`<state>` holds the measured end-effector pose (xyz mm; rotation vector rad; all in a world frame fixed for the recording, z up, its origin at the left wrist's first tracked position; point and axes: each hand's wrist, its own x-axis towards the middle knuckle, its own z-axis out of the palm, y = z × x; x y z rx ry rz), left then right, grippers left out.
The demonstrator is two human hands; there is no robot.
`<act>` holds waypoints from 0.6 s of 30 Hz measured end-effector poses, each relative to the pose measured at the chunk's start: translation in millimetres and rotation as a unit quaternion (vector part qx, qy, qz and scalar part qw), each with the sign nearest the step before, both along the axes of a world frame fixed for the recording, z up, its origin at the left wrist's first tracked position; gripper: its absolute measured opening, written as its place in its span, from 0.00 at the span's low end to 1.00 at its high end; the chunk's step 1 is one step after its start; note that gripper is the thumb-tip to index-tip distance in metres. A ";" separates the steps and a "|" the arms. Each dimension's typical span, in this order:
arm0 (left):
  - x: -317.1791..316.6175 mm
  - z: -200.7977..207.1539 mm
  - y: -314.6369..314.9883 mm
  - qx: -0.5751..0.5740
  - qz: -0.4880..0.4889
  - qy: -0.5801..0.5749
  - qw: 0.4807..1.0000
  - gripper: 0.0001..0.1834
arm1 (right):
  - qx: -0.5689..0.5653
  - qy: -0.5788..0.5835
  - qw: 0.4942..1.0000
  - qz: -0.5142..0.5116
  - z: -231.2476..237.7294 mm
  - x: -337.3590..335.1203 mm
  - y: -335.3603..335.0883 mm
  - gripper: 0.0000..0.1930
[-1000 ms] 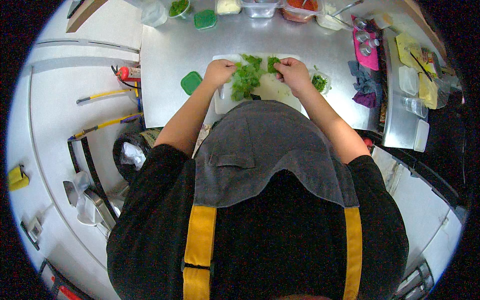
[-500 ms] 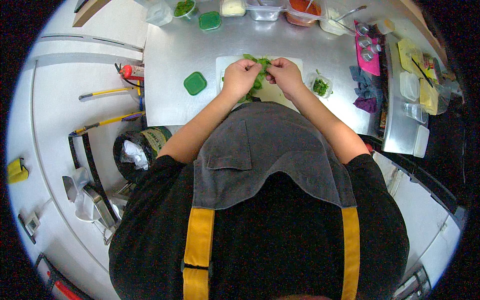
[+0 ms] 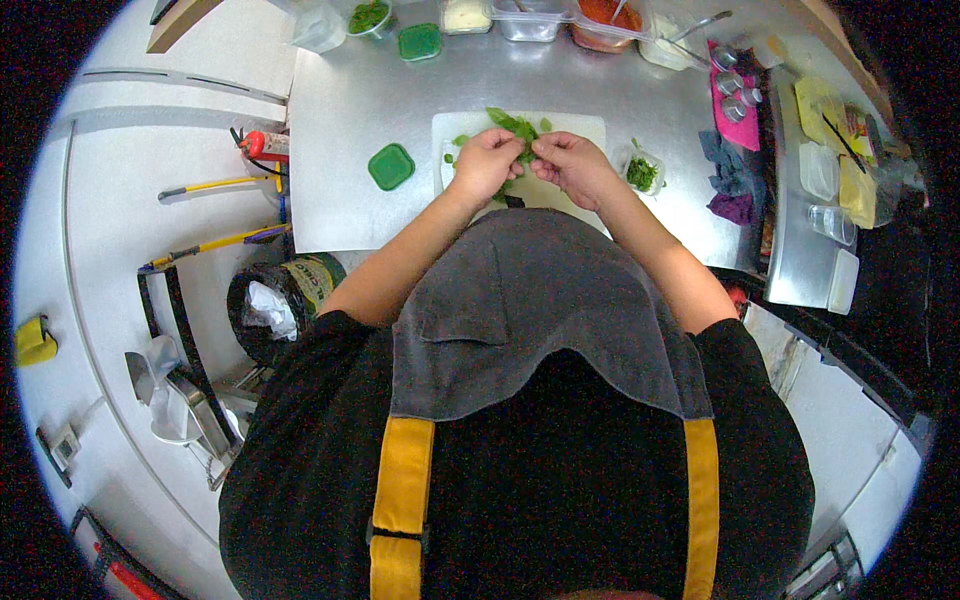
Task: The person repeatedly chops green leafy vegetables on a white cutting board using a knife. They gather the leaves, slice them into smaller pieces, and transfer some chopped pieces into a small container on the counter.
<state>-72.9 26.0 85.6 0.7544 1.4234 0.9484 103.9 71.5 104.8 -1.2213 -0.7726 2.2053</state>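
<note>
Over a white cutting board [image 3: 588,128], my left hand [image 3: 488,165] and my right hand [image 3: 575,168] meet with fingertips nearly touching. Both pinch at a green leafy herb [image 3: 513,124], whose broad leaves stick out beyond the fingers. My left hand is closed on it; the right thumb and forefinger are pressed together at its edge. Loose leaves [image 3: 461,141] lie on the board beside my left hand. A small black piece [image 3: 514,201] shows at the board's near edge, mostly hidden by the apron. Right of the board stands a small clear tub of green leaves [image 3: 642,175].
A green lid [image 3: 390,167] lies left of the board on the steel table [image 3: 370,110]. Along the back stand a green-lidded tub [image 3: 419,42], a tub of red sauce [image 3: 606,20] and other containers. At right are shakers [image 3: 735,105] on a pink cloth and crumpled dark cloths [image 3: 722,165].
Both hands have come slightly nearer to me, and the right has turned a little. More of the leaves now shows beyond the fingers.
</note>
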 end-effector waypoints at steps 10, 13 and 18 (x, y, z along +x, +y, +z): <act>-2.6 -33.2 -2.8 -0.070 -0.042 -0.052 0.995 0.10 | 0.073 -0.187 0.979 0.045 -20.0 15.1 -12.9 0.09; -26.0 -46.4 17.2 0.190 -0.168 0.461 0.850 0.14 | 0.085 -0.212 0.973 0.036 -22.7 29.6 -17.4 0.08; -44.3 -61.7 55.3 0.284 -0.250 0.511 0.772 0.15 | 0.111 -0.253 0.961 0.015 -28.3 47.4 -24.5 0.09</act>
